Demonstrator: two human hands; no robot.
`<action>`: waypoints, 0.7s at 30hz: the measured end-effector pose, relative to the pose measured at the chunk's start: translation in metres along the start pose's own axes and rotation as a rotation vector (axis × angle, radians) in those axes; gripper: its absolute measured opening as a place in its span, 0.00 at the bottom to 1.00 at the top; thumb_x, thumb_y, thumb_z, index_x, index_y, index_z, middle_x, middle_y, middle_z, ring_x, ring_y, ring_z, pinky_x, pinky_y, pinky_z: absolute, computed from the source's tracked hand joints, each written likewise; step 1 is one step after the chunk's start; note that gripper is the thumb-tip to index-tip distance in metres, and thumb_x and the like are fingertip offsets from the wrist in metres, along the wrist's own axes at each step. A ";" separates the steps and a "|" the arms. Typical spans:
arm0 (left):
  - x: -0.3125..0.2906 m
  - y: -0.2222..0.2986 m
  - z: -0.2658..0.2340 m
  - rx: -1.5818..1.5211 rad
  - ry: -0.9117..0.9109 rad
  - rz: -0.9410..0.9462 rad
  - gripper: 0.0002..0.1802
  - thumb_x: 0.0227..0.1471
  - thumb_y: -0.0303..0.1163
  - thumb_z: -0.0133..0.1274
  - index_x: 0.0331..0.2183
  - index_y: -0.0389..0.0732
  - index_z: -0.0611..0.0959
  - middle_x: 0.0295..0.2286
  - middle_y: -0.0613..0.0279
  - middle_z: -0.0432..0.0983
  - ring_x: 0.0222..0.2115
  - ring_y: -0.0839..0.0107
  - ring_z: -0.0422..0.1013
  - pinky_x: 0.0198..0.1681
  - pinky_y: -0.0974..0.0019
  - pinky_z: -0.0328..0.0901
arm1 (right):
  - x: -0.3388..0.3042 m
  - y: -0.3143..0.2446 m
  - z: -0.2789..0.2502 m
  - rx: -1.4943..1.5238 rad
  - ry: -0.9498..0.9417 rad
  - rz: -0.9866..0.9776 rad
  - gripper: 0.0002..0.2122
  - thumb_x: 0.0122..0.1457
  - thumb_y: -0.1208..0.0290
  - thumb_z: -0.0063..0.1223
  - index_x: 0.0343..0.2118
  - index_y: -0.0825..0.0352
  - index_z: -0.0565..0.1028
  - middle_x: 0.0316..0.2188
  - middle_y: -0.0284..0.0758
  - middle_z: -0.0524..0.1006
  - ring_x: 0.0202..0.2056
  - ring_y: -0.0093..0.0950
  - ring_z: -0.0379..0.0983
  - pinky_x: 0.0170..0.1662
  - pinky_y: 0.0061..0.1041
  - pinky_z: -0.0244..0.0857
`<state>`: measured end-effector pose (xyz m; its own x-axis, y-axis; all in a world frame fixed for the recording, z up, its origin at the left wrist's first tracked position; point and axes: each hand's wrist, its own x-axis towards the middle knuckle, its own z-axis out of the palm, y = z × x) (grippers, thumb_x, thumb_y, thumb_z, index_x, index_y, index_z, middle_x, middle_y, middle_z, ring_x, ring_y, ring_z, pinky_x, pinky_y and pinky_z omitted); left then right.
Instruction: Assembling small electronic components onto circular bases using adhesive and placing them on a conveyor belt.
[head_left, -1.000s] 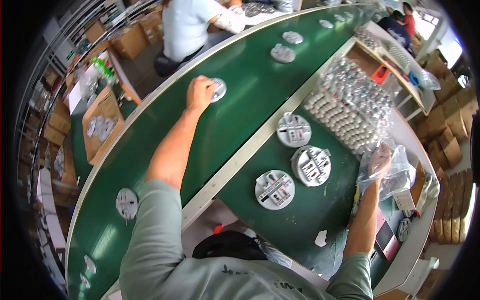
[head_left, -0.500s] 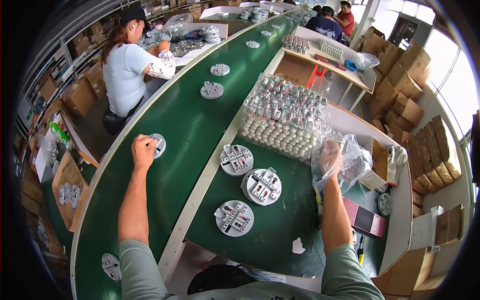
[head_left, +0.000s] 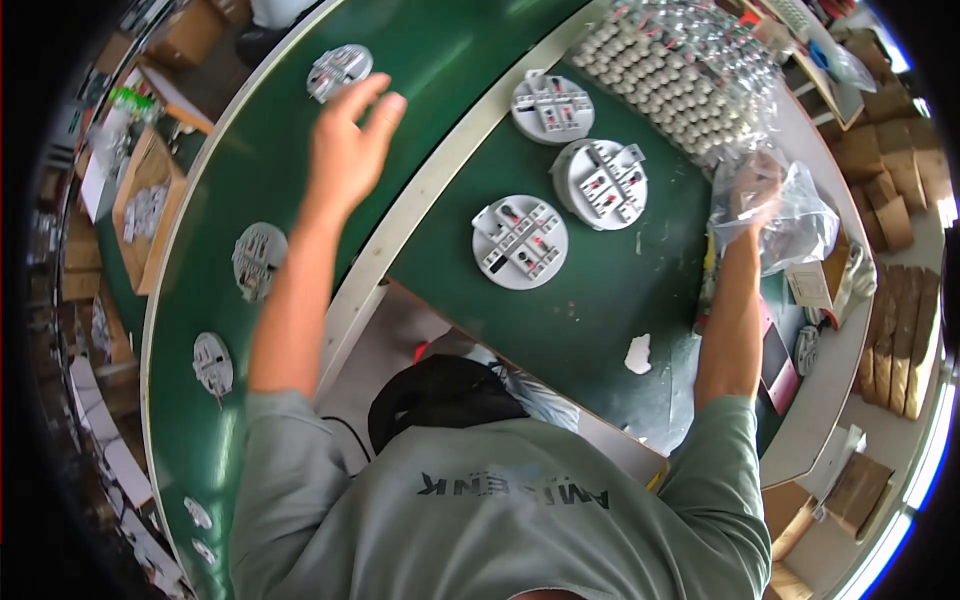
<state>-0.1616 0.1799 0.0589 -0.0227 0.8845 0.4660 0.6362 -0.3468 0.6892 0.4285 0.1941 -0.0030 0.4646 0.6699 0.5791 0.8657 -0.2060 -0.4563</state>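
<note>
My left hand (head_left: 352, 145) hovers over the green belt with thumb and fingers apart, holding nothing. Just beyond its fingertips lies a round white disc with small block-like fittings (head_left: 338, 72). My right hand (head_left: 752, 188) is in or behind a crumpled clear plastic bag (head_left: 800, 215), which blurs its fingers, so its grip is unclear. On the green bench between my arms rest similar discs: one at the back (head_left: 552, 107), a thicker, seemingly stacked one (head_left: 606, 185) and one nearer me (head_left: 520, 243).
Clear trays of small white-ended parts (head_left: 670, 75) stand at the bench's far right. More discs (head_left: 260, 262) lie along the belt beside my left forearm. A pale rail (head_left: 400, 215) divides belt from bench. A pink device (head_left: 780, 365) sits beyond my right forearm.
The view has tipped downward. My left hand, closed at the disc on the belt before, has let go and opened, moving slightly right. My right hand stays at the plastic bag.
</note>
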 end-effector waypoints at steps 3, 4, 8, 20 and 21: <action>-0.094 0.066 -0.007 -0.172 -0.116 -0.076 0.27 0.59 0.34 0.66 0.57 0.34 0.80 0.53 0.48 0.79 0.55 0.56 0.75 0.59 0.55 0.68 | -0.006 0.009 0.002 0.023 0.047 -0.067 0.17 0.65 0.57 0.58 0.49 0.65 0.81 0.44 0.44 0.85 0.49 0.42 0.82 0.53 0.35 0.73; -0.123 0.074 -0.008 -0.167 -0.144 -0.049 0.31 0.58 0.34 0.67 0.58 0.33 0.78 0.56 0.46 0.76 0.58 0.55 0.73 0.62 0.55 0.66 | -0.011 0.003 -0.002 -0.014 0.030 -0.026 0.18 0.65 0.56 0.58 0.50 0.64 0.81 0.44 0.43 0.85 0.48 0.41 0.82 0.53 0.35 0.73; -0.161 0.098 -0.009 -0.116 -0.213 0.006 0.44 0.50 0.40 0.73 0.62 0.30 0.72 0.64 0.42 0.66 0.64 0.47 0.65 0.67 0.51 0.60 | -0.020 0.007 -0.011 -0.063 -0.011 -0.019 0.20 0.67 0.53 0.54 0.53 0.63 0.80 0.44 0.43 0.84 0.48 0.41 0.82 0.53 0.36 0.73; -0.200 0.129 -0.004 -0.001 -0.328 0.052 0.53 0.40 0.44 0.77 0.61 0.29 0.70 0.60 0.43 0.66 0.60 0.45 0.66 0.64 0.48 0.62 | -0.006 0.044 -0.083 0.836 -0.277 0.232 0.12 0.69 0.66 0.58 0.48 0.69 0.82 0.39 0.33 0.82 0.38 0.26 0.76 0.42 0.25 0.71; -0.200 0.133 0.000 -0.005 -0.333 0.055 0.54 0.39 0.44 0.78 0.61 0.29 0.70 0.60 0.43 0.66 0.59 0.45 0.67 0.63 0.48 0.63 | -0.012 0.045 -0.104 0.775 -0.254 0.228 0.12 0.69 0.67 0.58 0.48 0.69 0.82 0.39 0.32 0.82 0.39 0.25 0.76 0.42 0.24 0.71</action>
<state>-0.0728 -0.0428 0.0571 0.2649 0.9176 0.2964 0.6253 -0.3975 0.6715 0.4816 0.1028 0.0401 0.4765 0.8302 0.2894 0.3401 0.1295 -0.9314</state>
